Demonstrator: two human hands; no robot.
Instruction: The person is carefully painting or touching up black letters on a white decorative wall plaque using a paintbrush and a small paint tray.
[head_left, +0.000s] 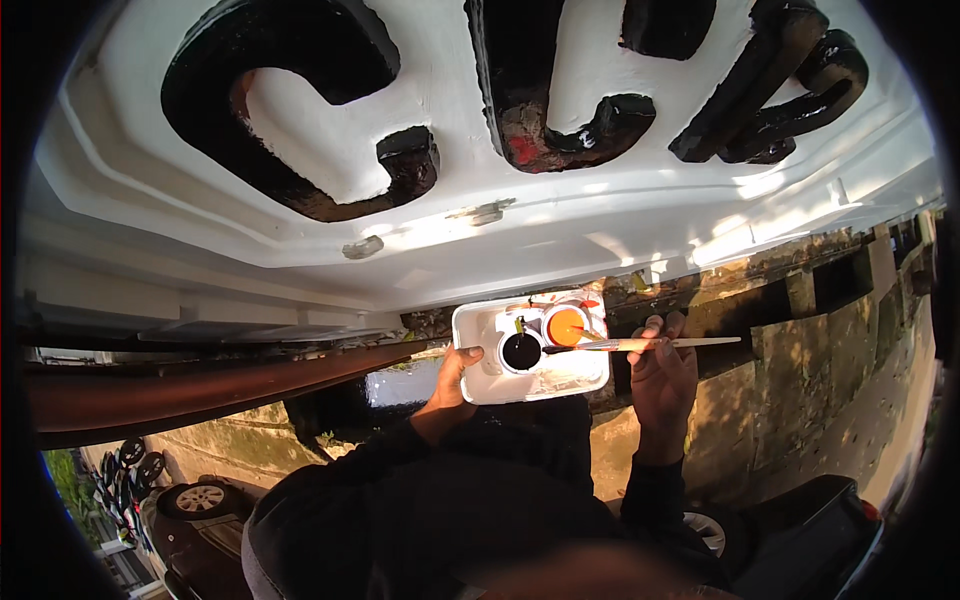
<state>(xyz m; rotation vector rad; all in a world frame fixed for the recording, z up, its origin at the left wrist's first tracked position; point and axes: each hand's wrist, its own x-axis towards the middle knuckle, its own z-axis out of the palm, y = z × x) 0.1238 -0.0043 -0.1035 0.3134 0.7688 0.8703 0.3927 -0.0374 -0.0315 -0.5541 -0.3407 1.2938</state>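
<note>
My left hand (456, 378) grips the left side of a white plastic tray (478, 383). Inside the tray sit a cup of black paint (521, 351), with a small stick or handle poking up from it, and a cup of orange paint (565, 327). My right hand (662, 372), to the right of the tray, holds a paintbrush (628, 344) between fingers and thumb, its dark bristles over the tray between the cups. Above the tray is a white panel (310, 140) with large raised black letters, a red patch showing on one, and small greyish smudges along its lower part.
A rusty reddish beam (200, 385) runs at the left below the panel. Concrete slabs with dark openings (790, 400) lie below on the right. Motorbikes (125, 480) and a dark vehicle with a wheel (200, 497) stand at the lower left; another dark vehicle (810, 525) is at the lower right.
</note>
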